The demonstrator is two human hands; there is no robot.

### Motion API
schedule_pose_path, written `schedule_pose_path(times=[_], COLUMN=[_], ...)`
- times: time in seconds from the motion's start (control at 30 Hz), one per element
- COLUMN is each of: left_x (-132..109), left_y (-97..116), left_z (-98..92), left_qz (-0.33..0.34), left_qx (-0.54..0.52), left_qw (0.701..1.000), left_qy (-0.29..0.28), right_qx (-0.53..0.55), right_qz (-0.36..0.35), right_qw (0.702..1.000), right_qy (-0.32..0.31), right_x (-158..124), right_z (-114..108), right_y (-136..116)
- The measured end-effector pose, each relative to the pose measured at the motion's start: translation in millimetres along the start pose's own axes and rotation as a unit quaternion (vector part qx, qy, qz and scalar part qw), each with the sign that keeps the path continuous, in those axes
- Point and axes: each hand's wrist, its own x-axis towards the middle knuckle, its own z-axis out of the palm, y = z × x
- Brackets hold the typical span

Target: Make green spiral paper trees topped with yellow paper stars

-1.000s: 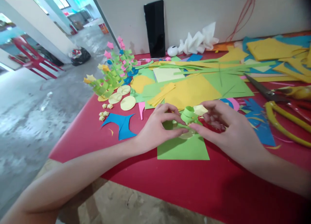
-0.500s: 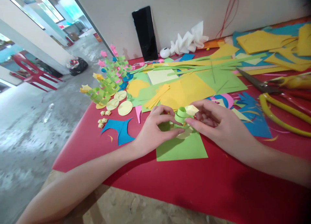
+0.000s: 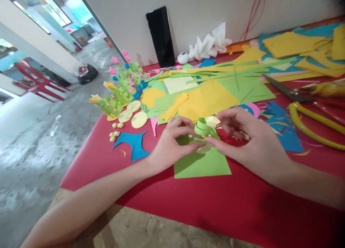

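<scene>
Head view, paper craft at a red table (image 3: 215,205). Both hands are closed on one small piece at the near centre. The left hand (image 3: 172,144) pinches thumb against forefinger at the foot of a green paper curl (image 3: 201,127). The right hand (image 3: 250,140) meets it from the other side, its thumb tip pressed to the same foot and its other fingers bent loosely behind. The curl stands upright between the two hands, with a pale yellow star (image 3: 212,121) touching its top on the right-hand side and a pale disc (image 3: 205,148) under its base. All of this sits over a green sheet (image 3: 202,165) that lies flat just in front of the wrists.

State of the work, as judged from the layout: curl, star and disc are already together in the fingers, though whether they are fixed cannot be told. A cluster of finished curls (image 3: 118,97) with stars on top stands well to the left, so several pieces appear complete. Spare discs (image 3: 138,119) and small loose stars (image 3: 114,133) lie near that cluster, and long green strips (image 3: 229,70) lie beyond the hands, so material remains unused. Scissors (image 3: 291,93) rest to the right, well apart from either hand
</scene>
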Motion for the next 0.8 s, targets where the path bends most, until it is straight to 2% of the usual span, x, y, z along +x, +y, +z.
schedule_pose_path(times=[0.17, 0.47, 0.8], left_x=[0.5, 0.4, 1.4], left_y=[0.5, 0.3, -0.3], left_z=[-1.1, -1.5, -2.8], left_qz=[-0.008, -0.004, -0.015], left_qx=[-0.014, -0.008, -0.002], left_qw=[1.000, 1.000, 1.000], left_qy=[-0.004, -0.001, -0.009], right_qx=[-0.004, 0.036, 0.056], right_qz=[-0.029, 0.050, 0.077], right_qw=[1.000, 0.998, 0.995], right_qy=[0.005, 0.025, 0.028], right_x=[-3.6, -0.5, 1.9], right_z=[-1.6, -2.7, -2.7], right_y=[3.1, 6.3, 8.4])
